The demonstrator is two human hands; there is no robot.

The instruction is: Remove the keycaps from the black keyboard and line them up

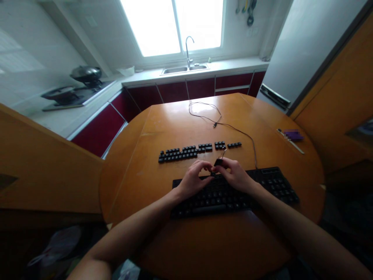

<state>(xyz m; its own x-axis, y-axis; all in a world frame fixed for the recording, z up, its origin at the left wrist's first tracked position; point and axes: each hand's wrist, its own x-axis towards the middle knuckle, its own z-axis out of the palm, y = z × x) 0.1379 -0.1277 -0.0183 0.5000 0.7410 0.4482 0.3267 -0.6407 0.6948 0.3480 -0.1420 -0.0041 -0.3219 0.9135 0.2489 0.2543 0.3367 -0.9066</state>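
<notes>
A black keyboard (210, 200) lies near the front of the table, with both hands over its upper rows. My right hand (234, 175) is closed on a keycap puller (218, 161), whose thin wires point away from me. Close beside it, my left hand (196, 177) pinches a small black keycap (213, 174) between thumb and fingertips. The fingertips of the two hands almost meet. Behind them, loose black keycaps (177, 155) stand in rows on the wooden table (134, 167). My hands hide part of the keyboard's upper rows.
The keyboard's cable (250, 137) runs back over the table to a loop and plug. At the right lie a thin stick (294, 144) and a purple object (294, 135), partly blurred. Beyond are a sink (175, 70) and a stove (78, 99) with pans.
</notes>
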